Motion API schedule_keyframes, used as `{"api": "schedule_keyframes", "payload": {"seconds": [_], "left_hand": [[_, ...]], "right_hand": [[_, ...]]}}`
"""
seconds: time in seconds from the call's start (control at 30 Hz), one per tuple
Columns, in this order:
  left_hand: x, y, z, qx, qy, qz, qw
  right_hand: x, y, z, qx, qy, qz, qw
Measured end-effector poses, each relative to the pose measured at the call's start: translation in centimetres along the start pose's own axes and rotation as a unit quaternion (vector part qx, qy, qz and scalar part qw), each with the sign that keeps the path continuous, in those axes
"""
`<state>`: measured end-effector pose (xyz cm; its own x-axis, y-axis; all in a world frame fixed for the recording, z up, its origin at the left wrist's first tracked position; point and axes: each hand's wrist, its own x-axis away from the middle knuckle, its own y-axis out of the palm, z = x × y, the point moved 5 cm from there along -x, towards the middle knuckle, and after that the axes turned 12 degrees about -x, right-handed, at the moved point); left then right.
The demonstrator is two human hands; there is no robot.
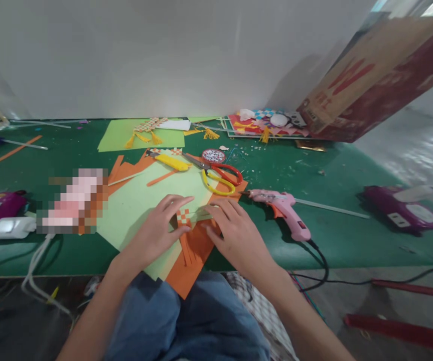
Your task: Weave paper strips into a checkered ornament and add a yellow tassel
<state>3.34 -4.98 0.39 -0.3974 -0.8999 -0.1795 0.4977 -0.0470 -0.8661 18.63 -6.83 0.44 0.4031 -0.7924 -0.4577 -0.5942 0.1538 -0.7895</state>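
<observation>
A small orange-and-white checkered paper weave (183, 217) lies between my hands, with loose orange paper strips (187, 250) trailing toward me and pale strips running right. My left hand (160, 225) is open at its left side; the index finger and thumb are apart, and the thumb tip meets the lower edge. On the right, my right hand (235, 225) curves over the pale strips, thumb and fingers apart. Whether its fingertips touch the strips is unclear. Beneath are a light green paper sheet (129, 215) and an orange paper sheet (186, 283).
Scissors (220, 181), a yellow utility knife (173, 162) and a round dish of small bits (213, 156) lie beyond the hands. A pink glue gun (286, 208) with its cord is at right. Farther off are tasselled weavings (146, 128) and a leaning paper bag (374, 80).
</observation>
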Motion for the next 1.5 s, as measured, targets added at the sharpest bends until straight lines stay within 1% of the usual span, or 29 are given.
{"api": "schedule_keyframes", "payload": {"seconds": [0.1, 0.17, 0.23, 0.33, 0.47, 0.63, 0.77, 0.93, 1.03, 1.1, 1.23, 1.3, 1.37, 1.4, 1.47, 1.5], "left_hand": [[0.0, -0.1, -0.4, 0.076, -0.019, 0.014, 0.997], [0.0, 0.0, -0.5, 0.123, -0.041, 0.005, 0.992], [0.1, 0.0, -0.6, 0.147, -0.064, -0.005, 0.987], [0.3, -0.1, -0.5, 0.146, -0.083, -0.004, 0.986], [0.4, -0.2, -0.2, 0.156, -0.082, 0.0, 0.984], [0.4, -0.2, -0.2, 0.157, -0.088, -0.002, 0.984], [0.5, -0.2, -0.2, 0.16, -0.093, -0.001, 0.983], [0.5, -0.3, -0.2, 0.154, -0.096, -0.001, 0.983], [0.5, -0.3, -0.3, 0.144, -0.097, 0.01, 0.985], [0.6, -0.3, -0.5, 0.145, -0.101, 0.017, 0.984], [0.8, -0.5, -0.8, 0.169, -0.115, 0.039, 0.978], [0.9, -0.8, -1.0, 0.188, -0.128, 0.058, 0.972], [0.9, -1.1, -1.2, 0.207, -0.145, 0.077, 0.965], [0.9, -1.2, -1.2, 0.215, -0.151, 0.085, 0.961], [0.9, -1.5, -1.3, 0.229, -0.161, 0.098, 0.955], [0.9, -1.6, -1.3, 0.236, -0.165, 0.106, 0.952]], "right_hand": [[-0.1, 0.2, 0.3, -0.014, 0.006, 0.013, 1.0], [-0.1, 0.0, 0.3, -0.032, -0.003, 0.03, 0.999], [-0.2, -0.1, 0.1, -0.059, -0.016, 0.043, 0.997], [-0.4, -0.3, -0.3, -0.107, -0.029, 0.048, 0.993], [-0.5, -0.3, -0.8, -0.143, -0.035, 0.05, 0.988], [-0.6, 0.0, -1.1, -0.165, -0.044, 0.05, 0.984], [-0.7, 0.0, -1.2, -0.181, -0.033, 0.058, 0.981], [-0.6, -0.5, -0.9, -0.189, -0.027, 0.086, 0.978], [-0.4, -1.0, 0.0, -0.186, 0.004, 0.119, 0.975], [-0.1, -1.6, 1.0, -0.184, 0.05, 0.157, 0.969], [0.9, -2.6, 2.5, -0.195, 0.161, 0.236, 0.938], [1.3, -2.8, 2.5, -0.208, 0.19, 0.253, 0.926], [1.4, -2.7, 2.0, -0.218, 0.199, 0.239, 0.925], [1.4, -2.4, 1.5, -0.227, 0.197, 0.218, 0.929], [1.0, -1.4, 0.6, -0.259, 0.193, 0.159, 0.933], [0.9, -0.8, 0.1, -0.285, 0.196, 0.126, 0.93]]}}
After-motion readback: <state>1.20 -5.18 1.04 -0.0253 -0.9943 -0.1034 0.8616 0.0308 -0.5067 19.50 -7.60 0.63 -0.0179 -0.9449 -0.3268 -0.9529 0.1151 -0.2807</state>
